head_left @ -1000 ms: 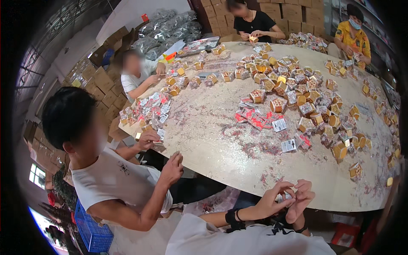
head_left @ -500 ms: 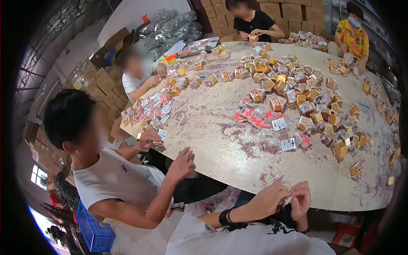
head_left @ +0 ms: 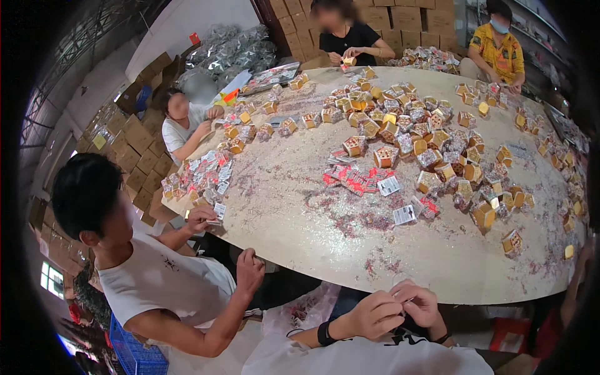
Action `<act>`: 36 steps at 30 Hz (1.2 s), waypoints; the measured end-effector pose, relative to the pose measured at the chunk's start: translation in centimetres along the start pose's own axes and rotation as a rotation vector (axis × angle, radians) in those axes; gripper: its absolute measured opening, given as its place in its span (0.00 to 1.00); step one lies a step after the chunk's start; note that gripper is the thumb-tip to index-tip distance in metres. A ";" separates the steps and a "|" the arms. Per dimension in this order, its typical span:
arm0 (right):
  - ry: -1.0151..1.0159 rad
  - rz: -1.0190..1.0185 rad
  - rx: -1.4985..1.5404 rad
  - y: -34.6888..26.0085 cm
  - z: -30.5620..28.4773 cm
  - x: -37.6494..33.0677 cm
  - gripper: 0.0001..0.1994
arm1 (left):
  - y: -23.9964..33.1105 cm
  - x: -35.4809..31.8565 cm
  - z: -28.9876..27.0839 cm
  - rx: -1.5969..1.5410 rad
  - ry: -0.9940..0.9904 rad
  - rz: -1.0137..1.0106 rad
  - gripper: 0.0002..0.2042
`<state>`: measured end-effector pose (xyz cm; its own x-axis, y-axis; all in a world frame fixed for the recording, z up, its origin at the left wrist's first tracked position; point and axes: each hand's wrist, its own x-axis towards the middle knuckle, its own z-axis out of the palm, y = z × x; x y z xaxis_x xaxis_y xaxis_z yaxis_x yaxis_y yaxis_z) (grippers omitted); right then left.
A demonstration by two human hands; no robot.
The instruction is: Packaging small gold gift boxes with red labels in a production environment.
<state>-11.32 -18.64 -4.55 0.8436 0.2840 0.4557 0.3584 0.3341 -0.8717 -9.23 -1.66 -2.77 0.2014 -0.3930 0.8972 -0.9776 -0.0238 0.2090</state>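
Both of my hands are close together at the table's near edge, over my lap. My left hand (head_left: 376, 314), with a black band at its wrist, is closed with bent fingers. My right hand (head_left: 419, 304) is closed in a pinch beside it. Something small and pale seems to be between the fingertips, too small to name. Beyond my hands, red and white glitter lies scattered on the pale tabletop (head_left: 281, 219). Further off are a heap of red cards (head_left: 356, 180), a white printed card (head_left: 404, 215) and a big pile of small golden house-shaped boxes (head_left: 385, 156).
At my left a co-worker in a white sleeveless top (head_left: 165, 281) holds a card. Three other people sit around the table's far side. A blue plastic crate (head_left: 134, 350) stands on the floor at left. Stacked cartons (head_left: 140, 137) and silvery bags (head_left: 231, 53) lie behind.
My hands have moved slightly left and down in the picture and my left fingers have curled more. The whole view has shifted a little. The co-worker's raised hand at my left has lowered.
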 end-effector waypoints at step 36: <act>0.113 0.302 -0.234 -0.7 -2.0 -1.8 0.04 | -3.9 -0.8 2.1 -0.560 -0.294 -0.605 0.08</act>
<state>-12.34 -21.14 -5.14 0.9590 0.2332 0.1612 0.1579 0.0326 -0.9869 -5.68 -3.19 -5.12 0.5766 -0.6817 0.4503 -0.5189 0.1202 0.8463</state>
